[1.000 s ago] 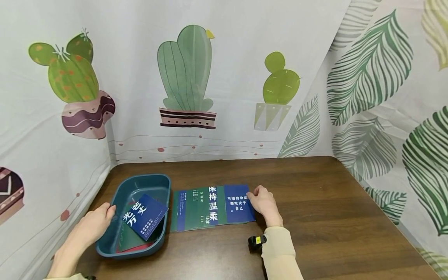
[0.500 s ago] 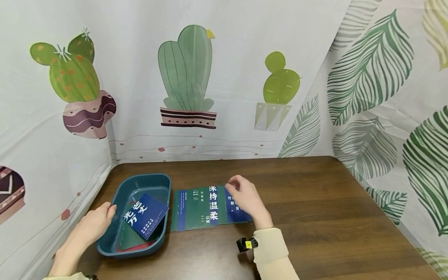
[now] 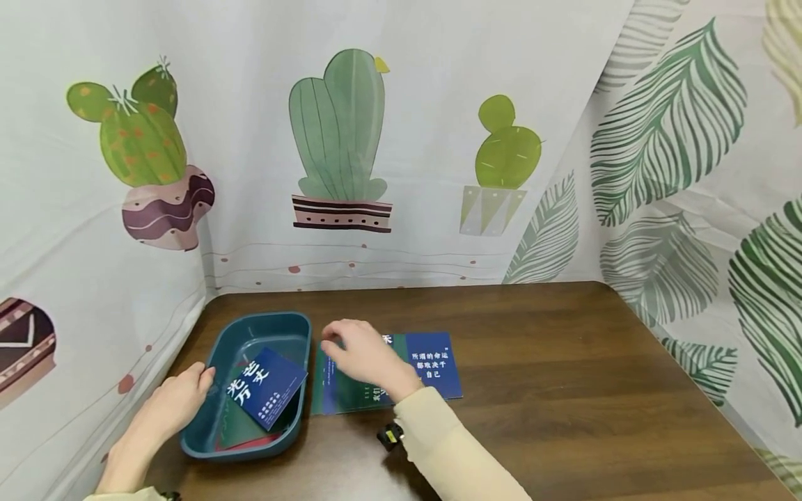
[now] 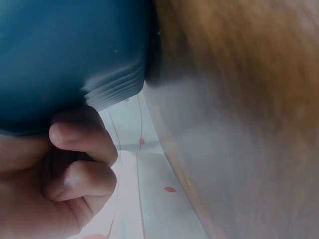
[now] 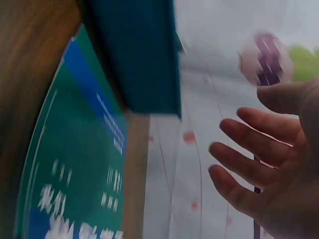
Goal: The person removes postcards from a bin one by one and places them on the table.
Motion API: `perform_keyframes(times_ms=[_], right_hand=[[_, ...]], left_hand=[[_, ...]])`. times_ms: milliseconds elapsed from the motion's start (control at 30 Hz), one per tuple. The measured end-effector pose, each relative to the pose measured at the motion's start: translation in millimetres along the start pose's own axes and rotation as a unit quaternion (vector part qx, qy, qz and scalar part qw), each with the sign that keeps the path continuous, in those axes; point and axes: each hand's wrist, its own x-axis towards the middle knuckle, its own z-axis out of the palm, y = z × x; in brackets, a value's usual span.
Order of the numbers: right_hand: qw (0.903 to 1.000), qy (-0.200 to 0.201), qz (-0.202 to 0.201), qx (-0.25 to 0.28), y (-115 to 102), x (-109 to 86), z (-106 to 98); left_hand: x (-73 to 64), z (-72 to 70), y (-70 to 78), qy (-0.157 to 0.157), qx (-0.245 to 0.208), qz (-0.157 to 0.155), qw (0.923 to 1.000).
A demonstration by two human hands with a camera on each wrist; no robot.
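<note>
The table (image 3: 551, 390) is brown with a dark, streaky wood grain, its far corners rounded, and a pale sheen lies over the near part. Towards its left end stands a deep teal bin (image 3: 257, 325) with rounded corners. Just beside the bin, to its right, green printed sheets (image 3: 357, 396) lie flat in a row, partly hidden, ending at the right in a blue card (image 3: 441, 369) with white characters

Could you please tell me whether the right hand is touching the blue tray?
Apart: the right wrist view shows white patterned cloth through the gap between the right hand and the blue tray.
</note>
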Motion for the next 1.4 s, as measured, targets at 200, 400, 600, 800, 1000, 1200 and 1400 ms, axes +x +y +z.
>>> perform_keyframes(times_ms=[200, 400, 600, 800, 1000, 1200, 1400], right_hand=[[0.9913, -0.033, -0.036, -0.122, -33, 29.9, 30], [0.9764, -0.09, -0.005, -0.196, -46, 43.5, 63], [0.9713, -0.115, 0.076, -0.194, -52, 43.5, 89], [0.9648, -0.11, 0.104, -0.215, -65, 43.4, 102], [0.9744, -0.071, 0.109, -0.184, -69, 44.3, 98], [0.986, -0.043, 0.114, -0.113, -71, 41.2, 79], [0.9923, -0.033, 0.115, -0.032, -71, 33.4, 53]], left_hand=[[-1.9, -0.1, 0.0, 0.004, -0.003, 0.003, 1.0], [-3.3, 0.3, 1.2, 0.007, -0.001, 0.008, 0.9999], [-2.4, 0.6, 2.0, 0.008, 0.0, 0.004, 1.0], [-2.0, 0.3, 2.0, 0.009, 0.001, -0.001, 1.0], [-1.9, 0.4, 1.0, 0.005, 0.0, -0.002, 1.0], [-2.2, 1.2, 0.3, 0.011, -0.002, 0.003, 0.9999], [-2.2, 1.7, 0.5, 0.016, 0.0, 0.011, 0.9998]])
